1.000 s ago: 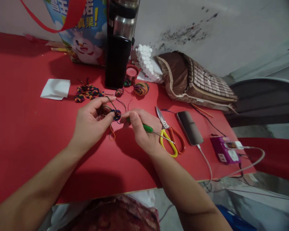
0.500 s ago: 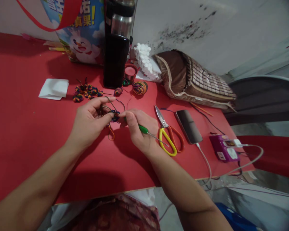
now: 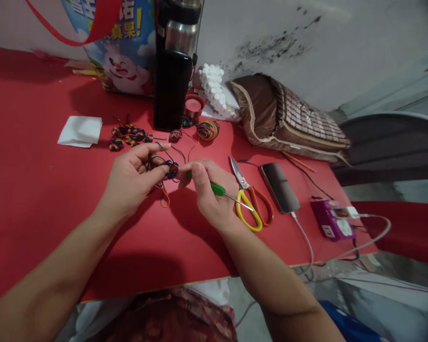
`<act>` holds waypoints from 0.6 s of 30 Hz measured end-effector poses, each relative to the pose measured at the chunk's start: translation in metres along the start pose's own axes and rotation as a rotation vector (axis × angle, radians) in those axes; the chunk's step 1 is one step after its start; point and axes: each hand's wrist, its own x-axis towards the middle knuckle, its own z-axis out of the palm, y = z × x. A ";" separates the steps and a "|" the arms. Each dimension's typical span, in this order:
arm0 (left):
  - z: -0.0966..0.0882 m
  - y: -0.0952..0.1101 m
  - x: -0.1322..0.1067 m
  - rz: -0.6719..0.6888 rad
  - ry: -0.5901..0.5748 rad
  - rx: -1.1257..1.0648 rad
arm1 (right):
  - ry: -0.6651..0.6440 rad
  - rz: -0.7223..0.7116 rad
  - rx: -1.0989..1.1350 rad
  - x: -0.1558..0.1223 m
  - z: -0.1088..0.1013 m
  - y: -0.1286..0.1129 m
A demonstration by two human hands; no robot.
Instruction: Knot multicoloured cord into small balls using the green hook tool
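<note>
My left hand (image 3: 133,178) pinches a small dark multicoloured crochet piece (image 3: 171,170) between thumb and fingers. A dark strand of yarn runs up over its raised index finger, and an orange loop (image 3: 165,197) hangs below. Closed around a green-handled crochet hook (image 3: 217,189), my right hand (image 3: 212,190) is just right of the piece. The hook's bare metal end points back toward the scissors; its working tip is hidden near the fingers. Beyond my hands lie finished-looking multicoloured crochet bits (image 3: 130,136), a small yarn ball (image 3: 175,136) and a larger yarn ball (image 3: 208,129).
Scissors (image 3: 248,197) and a charging phone (image 3: 280,187) lie to the right, near a purple power box (image 3: 332,219). Behind stand an upright black phone (image 3: 171,90), a steel bottle (image 3: 180,35), a printed bag (image 3: 124,61) and a brown cushion (image 3: 292,114). A folded white paper (image 3: 80,131) lies left.
My right hand has shifted slightly right with the crochet hook, away from the crochet piece. The left hand stays almost in place, still gripping the piece.
</note>
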 end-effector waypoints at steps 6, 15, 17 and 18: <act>0.001 0.000 -0.002 0.013 0.003 -0.012 | 0.001 -0.039 -0.002 0.000 -0.001 0.003; 0.000 -0.008 0.000 0.023 0.083 -0.122 | -0.090 -0.195 -0.125 -0.001 -0.003 0.012; 0.000 -0.008 0.000 -0.011 0.084 -0.165 | -0.091 -0.205 -0.119 0.000 -0.003 0.012; 0.000 -0.008 0.000 -0.027 0.078 -0.183 | -0.088 -0.198 -0.109 0.000 -0.003 0.012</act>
